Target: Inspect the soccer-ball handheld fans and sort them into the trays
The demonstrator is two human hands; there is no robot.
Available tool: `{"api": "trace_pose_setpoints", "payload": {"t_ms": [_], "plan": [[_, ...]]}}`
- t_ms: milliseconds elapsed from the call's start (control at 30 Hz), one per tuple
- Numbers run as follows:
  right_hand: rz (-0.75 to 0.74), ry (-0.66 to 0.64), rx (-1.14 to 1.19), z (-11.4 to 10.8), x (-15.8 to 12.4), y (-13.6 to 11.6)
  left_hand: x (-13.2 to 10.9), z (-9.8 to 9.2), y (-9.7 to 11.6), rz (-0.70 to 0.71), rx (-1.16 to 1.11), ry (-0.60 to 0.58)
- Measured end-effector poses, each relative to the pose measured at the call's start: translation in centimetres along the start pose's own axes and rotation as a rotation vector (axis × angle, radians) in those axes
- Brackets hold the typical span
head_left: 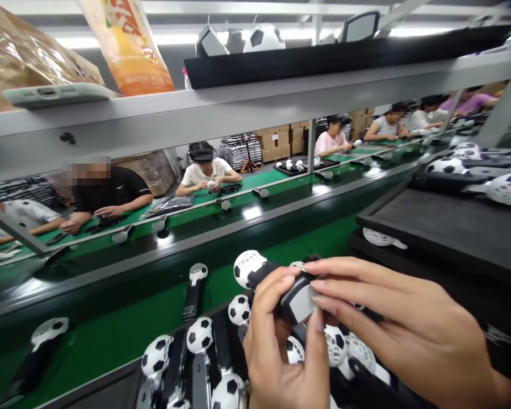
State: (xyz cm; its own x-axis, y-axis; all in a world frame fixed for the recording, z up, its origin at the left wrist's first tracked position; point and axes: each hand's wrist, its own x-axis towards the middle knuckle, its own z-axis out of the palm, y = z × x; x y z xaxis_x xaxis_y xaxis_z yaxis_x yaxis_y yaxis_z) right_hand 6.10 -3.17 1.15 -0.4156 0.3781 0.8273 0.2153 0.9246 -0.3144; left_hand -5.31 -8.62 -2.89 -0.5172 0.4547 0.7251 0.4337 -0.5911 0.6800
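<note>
Before me is a black-handled device with a white-and-black soccer-ball head (249,268); it looks like a small handheld fan, though I cannot be sure. My left hand (276,346) wraps around its black handle, thumb underneath. The fingertips of my right hand (402,318) press together at the handle's near end, on a flat grey face (300,301). The ball head points away to the upper left. Below both hands lie several similar devices, one with a soccer-ball head (200,335), packed side by side in a black tray (114,392). My hands hide some of them.
A conveyor belt (255,213) carrying similar pieces runs across, with several people working beyond it. Black trays (434,227) of parts are stacked at right. Overhead, a metal shelf (238,105) holds a phone (57,95), an orange pouch (130,51) and a black tray (323,59).
</note>
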Motion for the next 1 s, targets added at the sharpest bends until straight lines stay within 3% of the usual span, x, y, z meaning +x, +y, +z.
{"api": "trace_pose_setpoints", "payload": {"t_ms": [100,267,367,567,700,900,1000], "plan": [[0.064,0.004,0.049,0.1,0.4,-0.1,-0.1,-0.1,0.0,-0.026,-0.027,-0.045],[0.107,-0.080,0.085,0.7,1.1,0.5,0.0,-0.1,0.8,-0.301,-0.093,-0.081],[0.086,-0.093,0.044,1.2,1.0,0.9,0.2,-0.3,0.9,-0.396,-0.110,-0.155],[0.065,-0.119,-0.033,1.4,0.9,1.0,0.2,-0.9,-0.1,-0.338,0.114,-0.251],[0.149,-0.156,0.027,1.5,1.3,1.0,0.5,-1.1,-0.2,-0.385,-0.017,-0.257],[0.423,-0.135,0.423,1.4,1.6,1.1,1.1,-0.7,0.8,-0.434,-0.211,-0.183],[0.423,-0.116,0.400,0.8,1.8,1.2,0.8,-0.2,1.1,-0.380,-0.175,-0.098]]}}
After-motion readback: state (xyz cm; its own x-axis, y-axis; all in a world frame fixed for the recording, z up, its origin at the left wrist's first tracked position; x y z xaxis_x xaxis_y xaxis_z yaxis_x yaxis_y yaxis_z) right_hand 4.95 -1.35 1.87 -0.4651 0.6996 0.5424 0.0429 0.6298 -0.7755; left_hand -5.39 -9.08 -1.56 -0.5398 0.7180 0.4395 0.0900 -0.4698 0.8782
